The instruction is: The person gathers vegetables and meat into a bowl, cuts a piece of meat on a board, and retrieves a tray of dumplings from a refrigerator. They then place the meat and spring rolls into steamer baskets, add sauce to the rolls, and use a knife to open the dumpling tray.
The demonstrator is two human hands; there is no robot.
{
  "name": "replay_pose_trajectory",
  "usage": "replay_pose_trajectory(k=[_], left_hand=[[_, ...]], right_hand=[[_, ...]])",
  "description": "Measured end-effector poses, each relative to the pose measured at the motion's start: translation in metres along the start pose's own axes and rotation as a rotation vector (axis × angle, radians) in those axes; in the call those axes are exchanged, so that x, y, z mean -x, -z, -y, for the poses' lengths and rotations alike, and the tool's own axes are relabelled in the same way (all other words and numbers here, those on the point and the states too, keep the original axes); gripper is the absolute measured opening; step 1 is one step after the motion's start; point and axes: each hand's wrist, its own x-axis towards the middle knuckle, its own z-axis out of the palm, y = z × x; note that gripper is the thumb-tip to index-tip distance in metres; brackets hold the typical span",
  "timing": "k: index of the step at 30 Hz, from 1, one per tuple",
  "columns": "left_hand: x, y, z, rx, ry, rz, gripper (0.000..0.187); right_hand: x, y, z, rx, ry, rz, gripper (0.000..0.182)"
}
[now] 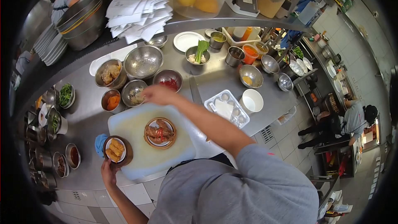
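Observation:
My right hand (155, 95) reaches over the rim of a small metal bowl of pale shreds (134, 93), its fingers pinched together; what they hold, if anything, is too small to name. At the left edge of a white cutting board (182, 149), my left hand (108, 174) grips the side of a round steamer basket (129, 151) holding golden rolls (115, 149) on a small plate. A second steamer basket (173, 126) stands on the board, with brown pieces (158, 132) topped by red strips. A blue cloth (100, 144) touches the left basket.
A knife (195, 91) lies behind the board. Nearby are a bowl of red strips (168, 80), an egg tray (227, 108) and a white bowl (251, 101). Above is a shelf (232, 21) with paper slips (140, 12). A co-worker (350, 120) stands at right, another person (61, 4) upper left.

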Motion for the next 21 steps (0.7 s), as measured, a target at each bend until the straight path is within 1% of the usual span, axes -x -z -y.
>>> replay_pose_trajectory(k=[1,2,3,4,5,6,7,8,9,10,12,14,16,17,18,19,20,21], left_hand=[[0.007,-0.001,0.0,-0.049,0.013,-0.047,0.025],[0.008,0.005,0.005,-0.067,0.0,-0.1,0.024],[0.014,0.004,0.006,-0.066,0.0,-0.106,0.024],[0.023,0.003,0.003,-0.089,-0.042,-0.16,0.024],[0.033,0.001,-0.001,-0.112,-0.082,-0.217,0.023],[0.04,0.0,-0.002,-0.115,-0.112,-0.245,0.023],[0.045,-0.002,-0.003,-0.12,-0.139,-0.276,0.022],[0.052,-0.007,-0.004,-0.107,-0.184,-0.249,0.023],[0.066,-0.034,-0.015,-0.106,-0.219,-0.299,0.024],[0.08,-0.064,-0.025,-0.084,-0.244,-0.319,0.025],[0.097,-0.133,-0.041,-0.068,-0.279,-0.363,0.027],[0.098,-0.188,-0.042,0.052,-0.308,-0.31,0.031],[0.089,-0.235,-0.036,0.092,-0.288,-0.185,0.039],[0.087,-0.271,-0.035,0.089,-0.295,-0.175,0.041],[0.1,-0.336,-0.051,0.099,-0.314,-0.005,0.042],[0.09,-0.36,-0.044,0.091,-0.277,0.06,0.045],[0.083,-0.398,-0.041,0.106,-0.302,0.102,0.047],[0.077,-0.428,-0.039,0.095,-0.241,0.161,0.045]], right_hand=[[0.018,0.038,-0.032,0.095,0.003,-0.093,0.03],[0.044,0.082,-0.052,0.143,-0.216,-0.189,0.032],[0.066,0.118,-0.106,0.265,-0.259,-0.337,0.034],[0.09,0.155,-0.159,0.189,-0.434,-0.425,0.034],[0.127,0.187,-0.189,0.442,-0.465,-0.639,0.038],[0.161,0.222,-0.217,0.753,-0.378,-0.637,0.042],[0.184,0.249,-0.226,0.789,-0.532,-0.654,0.042],[0.205,0.269,-0.242,0.827,-0.649,-0.604,0.04],[0.22,0.281,-0.252,0.864,-0.764,-0.549,0.038],[0.227,0.287,-0.262,0.855,-0.745,-0.537,0.038],[0.236,0.299,-0.274,0.76,-0.784,-0.499,0.037],[0.23,0.314,-0.313,0.686,-0.742,-0.464,0.035],[0.227,0.332,-0.358,0.617,-0.706,-0.426,0.033],[0.226,0.345,-0.377,0.416,-0.622,-0.55,0.031],[0.221,0.356,-0.391,0.213,-0.532,-0.667,0.029],[0.216,0.36,-0.402,0.21,-0.517,-0.661,0.029],[0.212,0.361,-0.41,-0.055,-0.463,-0.891,0.033],[0.21,0.361,-0.415,-0.331,-0.403,-1.108,0.039]])
